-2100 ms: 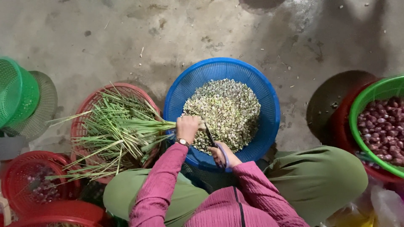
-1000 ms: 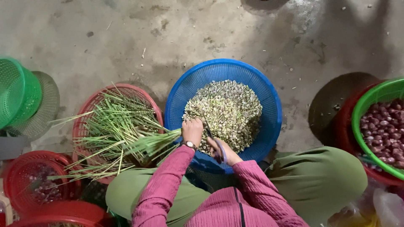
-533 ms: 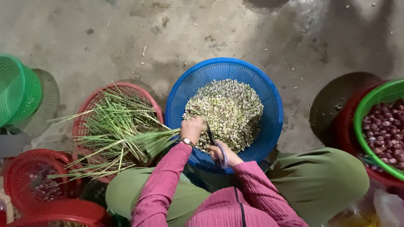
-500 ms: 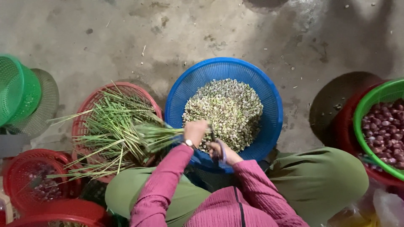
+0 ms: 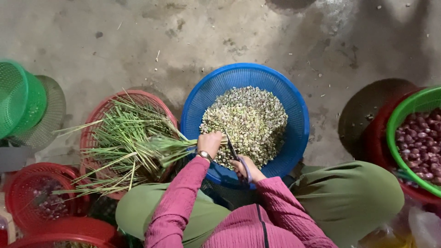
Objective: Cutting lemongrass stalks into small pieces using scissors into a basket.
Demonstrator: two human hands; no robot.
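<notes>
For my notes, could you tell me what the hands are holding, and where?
The left hand grips a bundle of green stalks near its cut end; the right hand holds scissors by their handles.

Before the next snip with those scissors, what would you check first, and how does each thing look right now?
1. Left hand grips the bundle of green stalks: ok.
2. Right hand holds the scissors: ok.
3. Stalk ends sit over the blue basket, so pieces would land on the chopped pile: ok.
4. Left fingers clear of the blades: cannot tell, they are very close.
5. More stalks ready in the red basket: ok.
</notes>
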